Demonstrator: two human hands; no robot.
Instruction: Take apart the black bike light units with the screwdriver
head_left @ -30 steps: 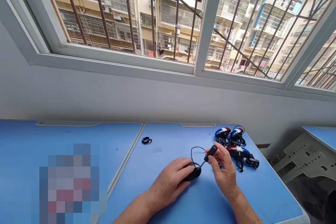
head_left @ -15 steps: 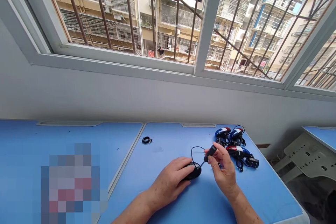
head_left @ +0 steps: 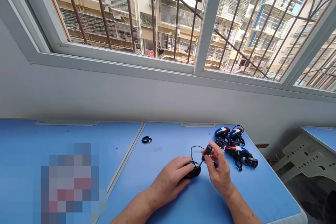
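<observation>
My left hand (head_left: 170, 179) is closed around a black rounded device (head_left: 194, 172) that lies on the blue table, its fingers over the top and thumb at the near side. A thin black cable loops up from the device toward my right hand. My right hand (head_left: 219, 171) pinches the black handle of a screwdriver (head_left: 208, 150). The screwdriver stands tilted, its thin shaft reaching down to the device's right part; whether the tip sits in a screw is too small to tell. A small dark piece shows behind my right hand, mostly hidden.
Several red, white and blue bicycle horns (head_left: 237, 151) with black clamps and cables lie at the table's right side. A black clamp ring (head_left: 146, 139) rests at the back left. Another table (head_left: 126, 129) adjoins on the left, with a blurred-out patch. A barred window is behind.
My right hand and the screwdriver have shifted slightly left, with the handle now more upright. My left hand still holds the black device in the same place.
</observation>
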